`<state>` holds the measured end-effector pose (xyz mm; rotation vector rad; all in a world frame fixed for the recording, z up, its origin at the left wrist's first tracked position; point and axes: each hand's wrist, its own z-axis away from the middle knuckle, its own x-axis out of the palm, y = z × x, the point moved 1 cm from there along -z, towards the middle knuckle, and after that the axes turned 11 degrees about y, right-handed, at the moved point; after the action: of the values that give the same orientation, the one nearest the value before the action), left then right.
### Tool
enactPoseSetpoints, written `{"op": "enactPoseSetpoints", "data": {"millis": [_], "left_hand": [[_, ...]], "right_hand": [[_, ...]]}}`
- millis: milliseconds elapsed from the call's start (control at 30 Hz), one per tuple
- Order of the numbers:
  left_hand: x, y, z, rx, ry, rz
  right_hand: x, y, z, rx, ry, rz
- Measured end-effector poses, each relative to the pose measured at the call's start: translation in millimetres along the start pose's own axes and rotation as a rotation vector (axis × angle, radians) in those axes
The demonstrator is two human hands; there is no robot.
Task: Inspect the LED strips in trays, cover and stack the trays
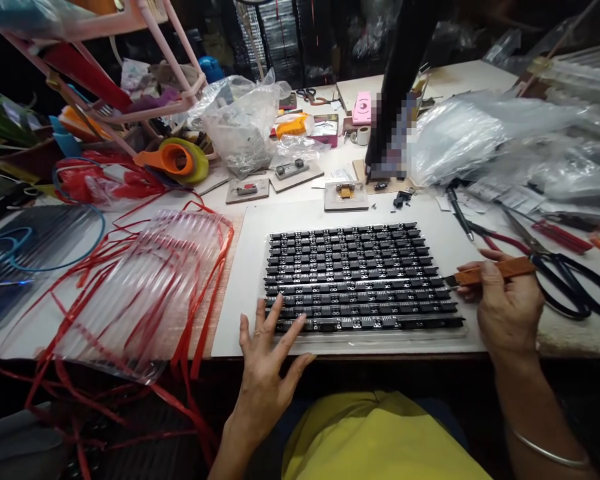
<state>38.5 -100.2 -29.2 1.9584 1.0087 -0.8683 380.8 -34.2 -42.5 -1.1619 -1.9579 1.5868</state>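
A clear tray [370,341] packed with rows of small black components [355,273] lies on a white board at the table's front edge. My left hand [267,363] rests spread at the tray's near left corner, fingertips touching the front rows. Gripped in my right hand [505,303] is a brown-handled brush [495,271], its dark tip at the tray's right edge.
Black scissors [575,283] and red-handled pliers [500,237] lie to the right. Ribbed clear trays [130,293] tangled in red strapping sit left. Three small jig plates [346,195], plastic bags [240,127], tape rolls [177,160] and a person in black [400,80] stand behind.
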Motion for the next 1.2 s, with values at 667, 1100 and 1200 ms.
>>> {"op": "enactPoseSetpoints", "data": {"millis": [667,1100,1200], "left_hand": [[7.9,-25.0,-0.4,-0.079,-0.059,-0.202],[8.2,-22.5,1.9,-0.132,-0.031,-0.205],[9.0,-23.2,2.4,-0.108,-0.029,-0.225]], "right_hand": [[0.4,-3.8,-0.4,0.008,-0.004,0.048],[-1.2,0.8,1.3,-0.02,0.012,0.071],[-0.4,0.7,1.7,-0.024,0.004,0.084]]}}
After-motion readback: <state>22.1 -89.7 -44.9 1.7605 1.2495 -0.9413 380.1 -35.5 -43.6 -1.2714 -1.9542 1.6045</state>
